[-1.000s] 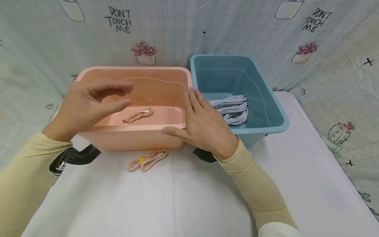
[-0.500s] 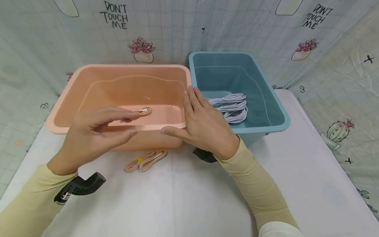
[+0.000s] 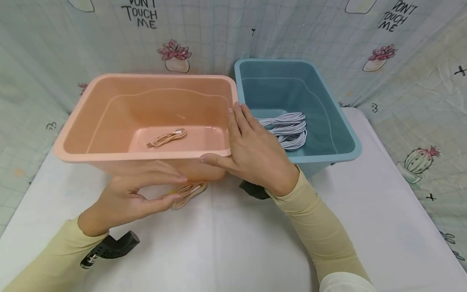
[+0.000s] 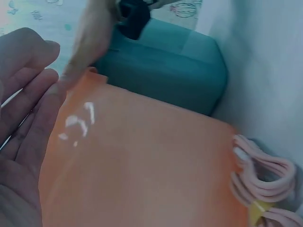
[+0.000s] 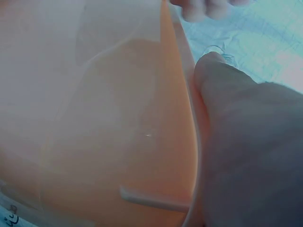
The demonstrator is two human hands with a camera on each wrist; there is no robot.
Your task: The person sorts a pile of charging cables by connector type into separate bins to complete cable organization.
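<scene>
My left hand hovers before the peach tub, thumb and fingers apart with nothing between them. In the head view it overlaps the left part of a coiled peach cable that lies on the table in front of the tub. The left wrist view shows that cable's yellow tie. My right hand rests on the tub's right front corner, fingers straight along the rim and thumb along the front edge. Inside the tub lies another coiled peach cable.
A blue tub stands against the right side of the peach one and holds several bundled white cables. Behind both hangs a printed curtain. All stand on a white table.
My left hand has come down from over the peach tub toward the table, moving right to the cable in front. The right hand stays on the tub's corner.
</scene>
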